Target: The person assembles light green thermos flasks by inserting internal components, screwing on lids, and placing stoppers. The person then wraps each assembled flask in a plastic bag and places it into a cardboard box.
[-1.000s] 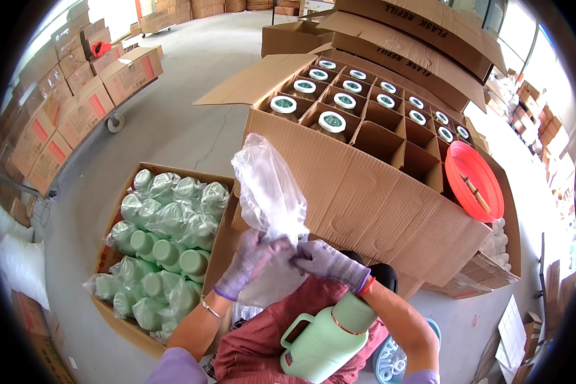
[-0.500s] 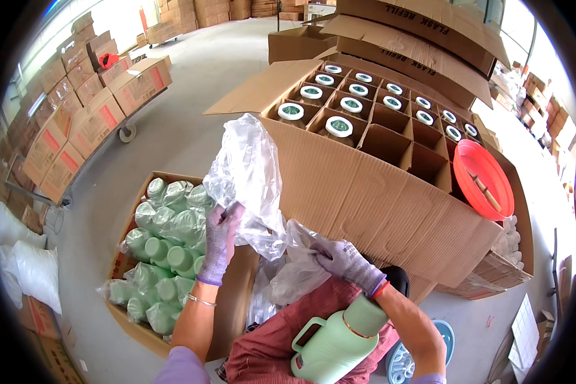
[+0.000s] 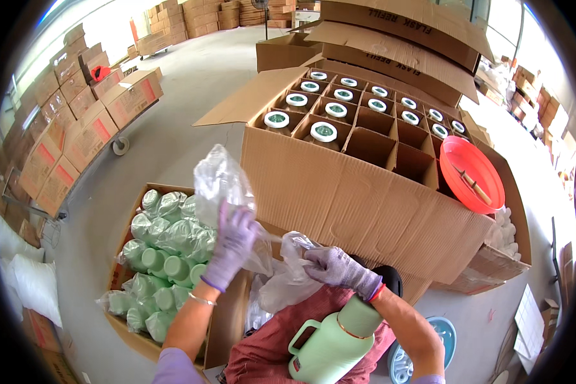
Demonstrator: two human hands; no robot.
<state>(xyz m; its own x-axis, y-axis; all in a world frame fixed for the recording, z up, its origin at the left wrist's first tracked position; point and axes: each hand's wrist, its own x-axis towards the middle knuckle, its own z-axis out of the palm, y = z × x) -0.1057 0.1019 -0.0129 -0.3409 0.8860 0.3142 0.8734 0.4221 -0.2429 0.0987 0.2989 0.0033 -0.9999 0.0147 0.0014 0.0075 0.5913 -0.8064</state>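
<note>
**Clear plastic bag pulled off and lifted away from a green flask**

The fingers [image 3: 240, 221] of the left hand [image 3: 232, 243], in a pale purple glove, are closed around a crumpled clear plastic bag [image 3: 223, 185], gripping it near its lower end. A second ago both hands met low at the bag's mouth; now the left hand has swung up and to the person's left, carrying the bag over the open carton of bagged flasks [image 3: 163, 256].

The right hand [image 3: 336, 267], also gloved, has its fingers pinched shut on a second bunch of clear plastic film [image 3: 288, 275] in front of the body. It has barely moved. Whether this film is joined to the raised bag cannot be told.

A mint-green flask with a handle [image 3: 329, 342] lies tilted in the person's lap, tucked under the right forearm, bare of wrapping. It has stayed there throughout, so the flask looks unwrapped and the bag is being drawn clear.

Ahead stands a large cardboard box with dividers [image 3: 365, 192]; its far cells hold white-capped flasks [image 3: 323, 132], the near cells are open. A red plastic basin [image 3: 470, 173] rests on its right edge. Stacked cartons [image 3: 77, 128] line the concrete floor [image 3: 185, 109] at left.
</note>
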